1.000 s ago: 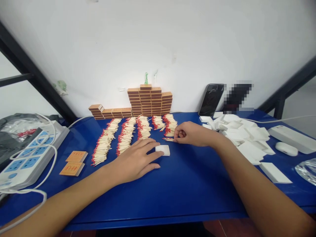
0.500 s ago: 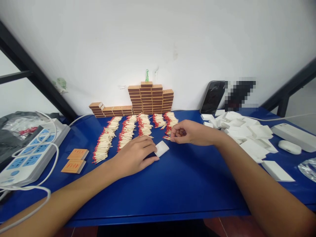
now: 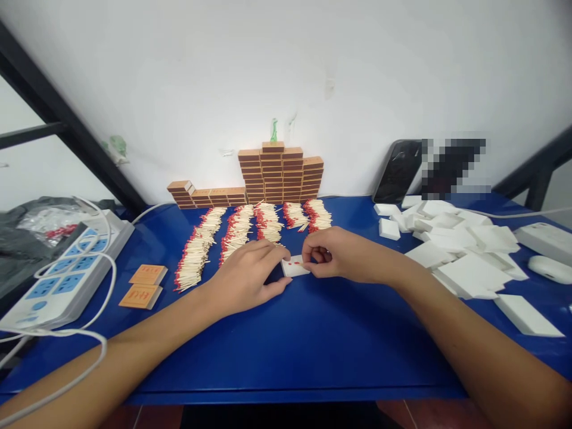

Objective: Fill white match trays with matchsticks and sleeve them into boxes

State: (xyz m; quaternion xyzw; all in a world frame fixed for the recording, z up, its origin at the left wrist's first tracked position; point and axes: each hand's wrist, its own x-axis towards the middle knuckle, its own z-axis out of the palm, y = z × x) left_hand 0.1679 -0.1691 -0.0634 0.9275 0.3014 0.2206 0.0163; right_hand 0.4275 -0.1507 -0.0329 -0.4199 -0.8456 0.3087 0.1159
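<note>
My left hand (image 3: 248, 275) grips the left end of a small white matchbox tray (image 3: 295, 266) lying on the blue table (image 3: 313, 339). Red match heads show inside the tray. My right hand (image 3: 339, 257) is closed in a pinch at the tray's right end, holding matches down into it. Several rows of red-tipped matches (image 3: 241, 235) lie just behind both hands. A stack of brown matchboxes (image 3: 279, 176) stands against the white wall.
A heap of white empty trays (image 3: 456, 250) covers the table's right side. Two orange matchbox sleeves (image 3: 145, 286) lie at left, beside a power strip (image 3: 62, 277) with white cables. A dark phone (image 3: 400, 173) leans on the wall. A white mouse (image 3: 549, 268) sits far right.
My right hand came from the rightmost match row with a pinch of matches to the white tray. My left hand closed its fingers on the tray and turned it slightly.
</note>
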